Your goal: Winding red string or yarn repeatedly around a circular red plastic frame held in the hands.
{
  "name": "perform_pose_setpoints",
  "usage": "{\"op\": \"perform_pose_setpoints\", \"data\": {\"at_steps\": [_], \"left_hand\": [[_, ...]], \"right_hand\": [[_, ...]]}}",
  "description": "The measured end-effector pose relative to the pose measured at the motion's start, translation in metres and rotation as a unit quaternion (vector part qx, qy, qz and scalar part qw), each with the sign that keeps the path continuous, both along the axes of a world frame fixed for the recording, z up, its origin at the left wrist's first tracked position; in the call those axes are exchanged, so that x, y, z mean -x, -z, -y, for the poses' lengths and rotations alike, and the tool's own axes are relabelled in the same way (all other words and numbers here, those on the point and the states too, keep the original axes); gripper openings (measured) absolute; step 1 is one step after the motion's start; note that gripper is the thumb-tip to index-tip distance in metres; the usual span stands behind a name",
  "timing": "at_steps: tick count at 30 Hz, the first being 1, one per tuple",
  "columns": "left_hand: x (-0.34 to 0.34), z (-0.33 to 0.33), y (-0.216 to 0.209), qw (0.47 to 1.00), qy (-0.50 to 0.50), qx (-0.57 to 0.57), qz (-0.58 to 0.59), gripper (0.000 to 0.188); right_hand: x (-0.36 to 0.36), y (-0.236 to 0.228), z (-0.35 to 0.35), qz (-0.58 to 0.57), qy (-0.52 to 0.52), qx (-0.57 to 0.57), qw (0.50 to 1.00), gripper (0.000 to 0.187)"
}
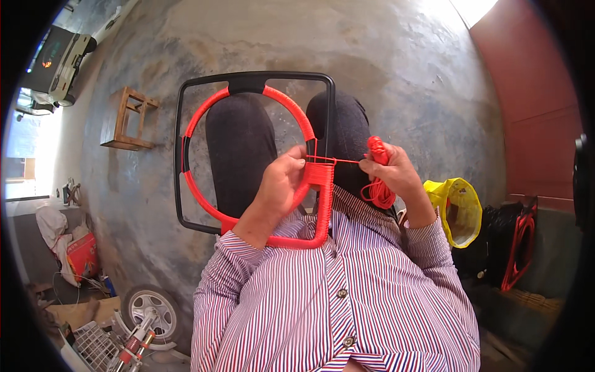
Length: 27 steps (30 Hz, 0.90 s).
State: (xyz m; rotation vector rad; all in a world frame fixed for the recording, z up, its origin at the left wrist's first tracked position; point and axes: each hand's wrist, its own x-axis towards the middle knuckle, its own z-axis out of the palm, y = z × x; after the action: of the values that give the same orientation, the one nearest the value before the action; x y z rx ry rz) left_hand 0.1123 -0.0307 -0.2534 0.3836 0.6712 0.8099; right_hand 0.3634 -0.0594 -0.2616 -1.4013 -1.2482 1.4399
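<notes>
Left hand (285, 180) clasps a rigid frame (246, 81) where its round ring (286, 101) meets the side; right hand (396, 175) clenches a bundle of glossy red cord (380, 195), one strand taut to the frame. Tight red coils (323, 211) cover much of the ring and one corner. The black, round-cornered frame lies over dark-trousered knees (240, 146), above mottled grey floor (403, 62).
</notes>
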Motion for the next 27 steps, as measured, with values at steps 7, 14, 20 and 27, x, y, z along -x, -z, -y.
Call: {"op": "perform_pose_setpoints", "data": {"at_steps": [7,14,20,27], "left_hand": [[0.002,-0.004,0.003,0.999,0.025,-0.003,-0.045,0.031],[0.005,-0.004,0.014,0.999,0.025,0.013,-0.031,0.018],[0.000,-0.005,0.004,0.997,0.007,0.039,-0.063,0.012],[0.001,-0.007,0.012,0.998,0.010,0.023,-0.049,0.004]], "right_hand": [[-0.013,0.018,0.020,-0.040,0.017,-0.003,0.999,0.019],[-0.013,0.021,0.021,-0.061,0.022,-0.003,0.998,0.020],[-0.013,0.023,0.023,-0.067,0.026,0.004,0.997,0.019],[-0.011,0.025,0.024,-0.077,0.036,0.000,0.996,0.022]]}}
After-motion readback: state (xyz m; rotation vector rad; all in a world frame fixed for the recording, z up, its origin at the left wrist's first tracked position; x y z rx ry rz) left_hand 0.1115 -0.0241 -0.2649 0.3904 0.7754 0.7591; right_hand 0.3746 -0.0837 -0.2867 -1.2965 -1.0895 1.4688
